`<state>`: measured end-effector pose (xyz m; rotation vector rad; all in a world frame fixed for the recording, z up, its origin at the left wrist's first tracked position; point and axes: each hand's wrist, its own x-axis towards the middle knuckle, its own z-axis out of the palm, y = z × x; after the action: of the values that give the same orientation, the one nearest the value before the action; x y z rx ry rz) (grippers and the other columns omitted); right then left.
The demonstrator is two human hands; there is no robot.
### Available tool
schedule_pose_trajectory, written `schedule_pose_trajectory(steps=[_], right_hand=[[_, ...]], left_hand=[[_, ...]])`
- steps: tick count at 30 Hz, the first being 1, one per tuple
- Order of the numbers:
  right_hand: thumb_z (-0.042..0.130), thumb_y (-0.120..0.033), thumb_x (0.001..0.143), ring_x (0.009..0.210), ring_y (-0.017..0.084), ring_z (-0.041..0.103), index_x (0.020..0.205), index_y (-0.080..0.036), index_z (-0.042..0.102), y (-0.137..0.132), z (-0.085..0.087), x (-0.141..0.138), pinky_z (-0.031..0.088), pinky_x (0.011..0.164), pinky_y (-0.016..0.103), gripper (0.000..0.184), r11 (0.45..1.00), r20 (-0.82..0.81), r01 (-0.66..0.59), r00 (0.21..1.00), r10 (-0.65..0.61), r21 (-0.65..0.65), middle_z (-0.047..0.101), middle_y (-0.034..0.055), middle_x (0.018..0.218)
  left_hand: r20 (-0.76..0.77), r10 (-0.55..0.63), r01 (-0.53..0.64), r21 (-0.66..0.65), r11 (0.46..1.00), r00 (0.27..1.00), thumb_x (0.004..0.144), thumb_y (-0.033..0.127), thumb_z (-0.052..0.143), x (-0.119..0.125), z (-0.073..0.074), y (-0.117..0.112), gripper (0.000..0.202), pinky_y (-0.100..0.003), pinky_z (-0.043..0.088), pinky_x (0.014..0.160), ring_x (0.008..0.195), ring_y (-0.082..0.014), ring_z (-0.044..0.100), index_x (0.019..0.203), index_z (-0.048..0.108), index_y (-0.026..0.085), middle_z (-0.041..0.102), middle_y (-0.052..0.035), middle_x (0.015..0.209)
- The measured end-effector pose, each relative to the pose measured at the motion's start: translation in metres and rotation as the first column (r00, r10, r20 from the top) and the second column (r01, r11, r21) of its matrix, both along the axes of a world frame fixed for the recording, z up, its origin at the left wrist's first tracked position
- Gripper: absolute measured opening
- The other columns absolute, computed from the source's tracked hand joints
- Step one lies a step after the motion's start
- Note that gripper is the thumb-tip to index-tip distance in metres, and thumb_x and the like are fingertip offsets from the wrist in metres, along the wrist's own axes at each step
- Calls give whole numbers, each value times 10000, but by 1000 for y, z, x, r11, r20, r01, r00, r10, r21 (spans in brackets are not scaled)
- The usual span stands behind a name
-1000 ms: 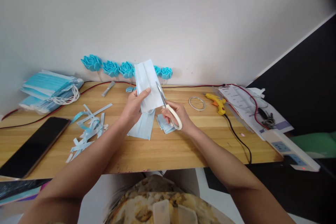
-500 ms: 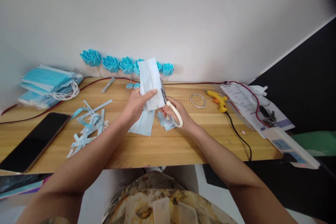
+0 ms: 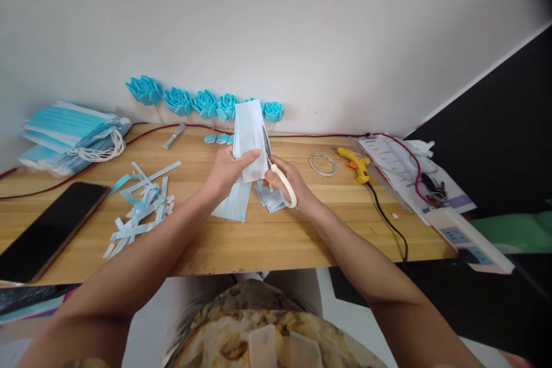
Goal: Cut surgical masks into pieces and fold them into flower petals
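My left hand (image 3: 225, 171) grips the pale blue, pleated rectangular sheet of thin fabric (image 3: 249, 135), its fingers clamped on the lower left part with the thumb laid flat across the front. The sheet is held up off the tabletop (image 3: 259, 250), nearly upright, its top edge overlapping the row of bright blue fabric roses (image 3: 205, 104) by the wall.

My right hand (image 3: 297, 187) is closed around the white-handled metal scissors (image 3: 286, 185), its fingers wrapped at the handle loops. The blades point up and away from me along the right edge of the sheet; I cannot tell how far apart they stand.

Below my hands lie a flat pale blue pleated fabric piece (image 3: 235, 205) and, just beside it on the right, a small stack of pale blue fabric squares (image 3: 273, 201). To my left is a loose heap of thin pale blue and white strips (image 3: 144, 213), with a black flat smartphone (image 3: 52, 233) near it and a pile of blue pleated masks with white ear loops (image 3: 71, 126) behind. To my right, a thin silvery ring (image 3: 323, 175) lies near a yellow plastic glue gun with a black cord (image 3: 359, 165).
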<state>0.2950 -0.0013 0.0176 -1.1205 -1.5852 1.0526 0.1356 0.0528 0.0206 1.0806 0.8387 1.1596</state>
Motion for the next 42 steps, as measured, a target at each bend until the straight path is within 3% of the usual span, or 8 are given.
schedule_pose_trajectory(steps=[11,18,28,42], right_hand=[[615,-744,818,567,111,477,857,-194,585,-1,-1,1,361,526,253,553,1000,14,-3,1000,3,-1,558,-24,668],[644,-757,785,564,116,535,857,-187,589,0,-6,1,409,492,243,577,999,-42,6,999,-8,-37,568,-9,696],[684,-641,832,506,91,493,846,-188,593,0,-12,1,381,450,221,462,999,-97,30,995,-34,-44,538,-30,640],[730,-599,794,462,76,478,814,-186,585,0,-12,-2,369,422,213,438,994,-108,87,990,-94,-67,548,-42,622]], left_hand=[[-2,-10,10,4,1000,1000,589,430,884,-1,-2,1,432,-283,527,582,629,-169,629,827,706,117,702,-56,754],[11,-25,25,-23,999,1000,573,422,887,0,1,0,435,-277,519,569,614,-159,620,822,697,119,693,-46,735],[54,-53,55,-49,997,997,593,427,896,0,-1,-1,441,-275,505,575,609,-148,606,832,692,119,689,-46,747],[57,-72,73,-18,997,996,644,430,880,-1,-2,-2,402,-282,494,571,606,-153,603,830,691,129,689,-50,748]])
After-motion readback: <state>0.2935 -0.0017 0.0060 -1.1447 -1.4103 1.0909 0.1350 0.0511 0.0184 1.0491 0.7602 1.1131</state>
